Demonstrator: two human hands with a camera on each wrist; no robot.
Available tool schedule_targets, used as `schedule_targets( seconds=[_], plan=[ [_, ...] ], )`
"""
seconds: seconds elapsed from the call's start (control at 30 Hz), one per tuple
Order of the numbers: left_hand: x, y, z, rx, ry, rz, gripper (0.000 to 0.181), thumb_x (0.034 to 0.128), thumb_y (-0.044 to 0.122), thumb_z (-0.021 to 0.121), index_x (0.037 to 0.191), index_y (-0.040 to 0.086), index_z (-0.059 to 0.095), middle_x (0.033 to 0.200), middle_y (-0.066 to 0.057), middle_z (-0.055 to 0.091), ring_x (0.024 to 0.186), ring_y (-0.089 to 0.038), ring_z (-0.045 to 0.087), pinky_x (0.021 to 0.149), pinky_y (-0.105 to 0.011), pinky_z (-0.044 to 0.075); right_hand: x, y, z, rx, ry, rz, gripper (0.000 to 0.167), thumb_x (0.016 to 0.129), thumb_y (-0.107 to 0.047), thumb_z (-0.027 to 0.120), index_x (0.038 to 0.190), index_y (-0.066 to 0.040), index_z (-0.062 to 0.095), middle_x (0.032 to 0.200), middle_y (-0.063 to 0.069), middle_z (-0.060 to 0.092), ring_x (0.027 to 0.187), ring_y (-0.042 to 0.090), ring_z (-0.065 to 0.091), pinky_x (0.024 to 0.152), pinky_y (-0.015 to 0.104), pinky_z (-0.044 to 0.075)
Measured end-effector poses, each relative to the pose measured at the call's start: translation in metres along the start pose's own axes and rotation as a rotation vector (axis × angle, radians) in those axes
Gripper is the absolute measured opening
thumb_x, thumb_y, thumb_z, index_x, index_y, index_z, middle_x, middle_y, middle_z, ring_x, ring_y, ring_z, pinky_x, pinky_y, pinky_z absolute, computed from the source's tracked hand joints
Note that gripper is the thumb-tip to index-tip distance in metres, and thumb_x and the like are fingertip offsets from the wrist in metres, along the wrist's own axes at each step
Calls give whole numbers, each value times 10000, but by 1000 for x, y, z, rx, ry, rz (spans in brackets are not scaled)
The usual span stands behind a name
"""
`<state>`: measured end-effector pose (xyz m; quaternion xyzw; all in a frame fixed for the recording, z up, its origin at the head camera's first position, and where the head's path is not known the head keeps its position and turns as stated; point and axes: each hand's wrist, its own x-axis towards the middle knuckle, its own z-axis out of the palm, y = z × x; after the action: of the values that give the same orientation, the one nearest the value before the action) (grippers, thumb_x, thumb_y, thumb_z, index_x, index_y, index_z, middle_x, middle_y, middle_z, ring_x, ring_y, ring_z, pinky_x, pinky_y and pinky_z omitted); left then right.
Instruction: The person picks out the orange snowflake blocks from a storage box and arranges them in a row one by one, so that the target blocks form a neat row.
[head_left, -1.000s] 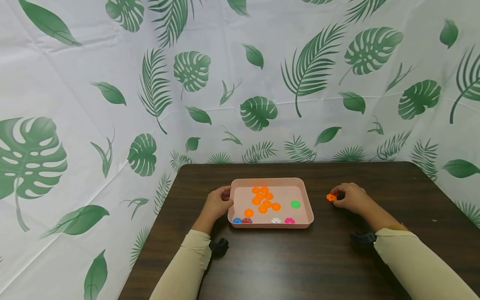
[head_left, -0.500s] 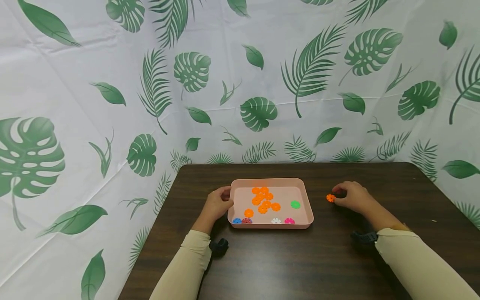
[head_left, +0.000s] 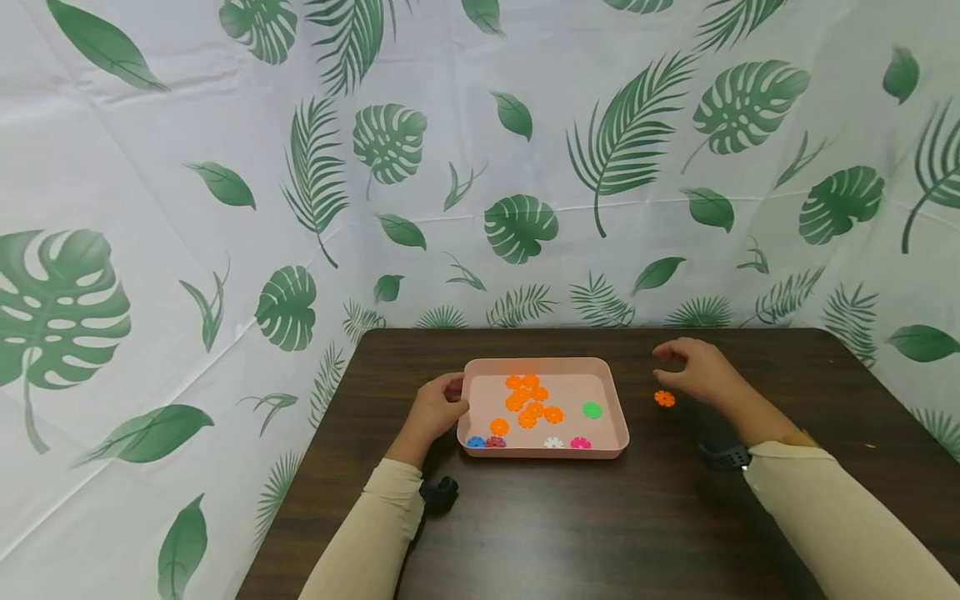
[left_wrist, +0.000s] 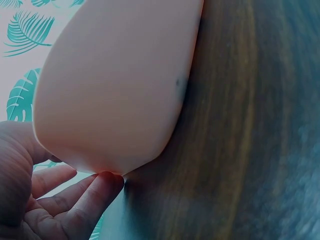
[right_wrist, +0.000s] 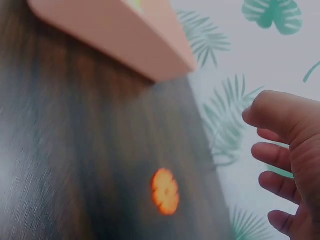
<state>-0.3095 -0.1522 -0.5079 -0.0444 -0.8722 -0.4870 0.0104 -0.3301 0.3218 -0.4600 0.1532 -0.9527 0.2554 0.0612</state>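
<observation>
A pink tray [head_left: 543,452] stands on the dark table, with several orange flower-shaped discs [head_left: 527,400] and a green one [head_left: 592,410] inside. My left hand [head_left: 433,410] grips the tray's left side; in the left wrist view its fingers [left_wrist: 102,192] touch the tray wall [left_wrist: 115,100]. A single orange disc [head_left: 664,398] lies on the table right of the tray, also visible in the right wrist view [right_wrist: 165,192]. Just above and beyond it my right hand [head_left: 699,371] is raised with thumb and fingers apart, holding nothing.
Along the tray's near side lie a blue disc [head_left: 476,442], a dark red one [head_left: 496,442], a white one [head_left: 553,442] and a pink one [head_left: 581,443]. A leaf-patterned cloth [head_left: 450,125] hangs behind the dark table [head_left: 570,533].
My right hand has let go of the orange disc and moved up and away from it; the disc stays on the table. The left hand's grip on the tray is unchanged.
</observation>
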Motion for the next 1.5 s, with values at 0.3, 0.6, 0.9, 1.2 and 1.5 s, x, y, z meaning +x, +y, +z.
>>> schedule_targets(
  seconds=[0.3, 0.6, 0.9, 1.2, 1.5],
  plan=[
    [1, 1, 0, 1, 0, -4, 568, 846, 91, 720, 1405, 55, 626, 1235, -129, 710, 1043, -293, 686, 884, -443, 604, 18, -31, 1, 23, 25, -56, 436, 893, -249, 802, 1236, -2, 698, 1177, 203, 686, 1107, 407, 620, 969, 610, 497],
    [2, 0, 0, 1, 2, -11, 560, 843, 82, 721, 1396, 67, 638, 1219, -112, 714, 1028, -277, 682, 877, -430, 605, 36, -56, 14, 63, -13, -102, 442, 887, -251, 824, 1243, -15, 710, 1183, 178, 693, 1119, 393, 636, 964, 588, 519],
    [2, -2, 0, 6, 11, -9, 570, 830, 98, 723, 1393, 74, 642, 1204, -99, 716, 1016, -264, 687, 869, -419, 608, 52, -82, 32, 35, -58, -135, 468, 890, -314, 816, 1256, -42, 712, 1199, 142, 694, 1126, 360, 627, 974, 558, 518],
    [2, 0, 1, 3, 13, 11, 565, 824, 87, 730, 1383, 69, 648, 1200, -106, 720, 1008, -262, 693, 874, -417, 607, 56, -104, 57, 102, -63, -137, 416, 856, -256, 842, 1199, -43, 743, 1152, 117, 705, 1086, 343, 626, 959, 540, 532],
    [2, 0, 1, -5, 11, -1, 569, 824, 89, 727, 1386, 67, 646, 1218, -106, 719, 1024, -267, 691, 887, -420, 603, 57, -119, 82, 59, -99, -199, 414, 860, -270, 846, 1184, -31, 747, 1095, 82, 708, 995, 281, 621, 894, 489, 547]
  ],
)
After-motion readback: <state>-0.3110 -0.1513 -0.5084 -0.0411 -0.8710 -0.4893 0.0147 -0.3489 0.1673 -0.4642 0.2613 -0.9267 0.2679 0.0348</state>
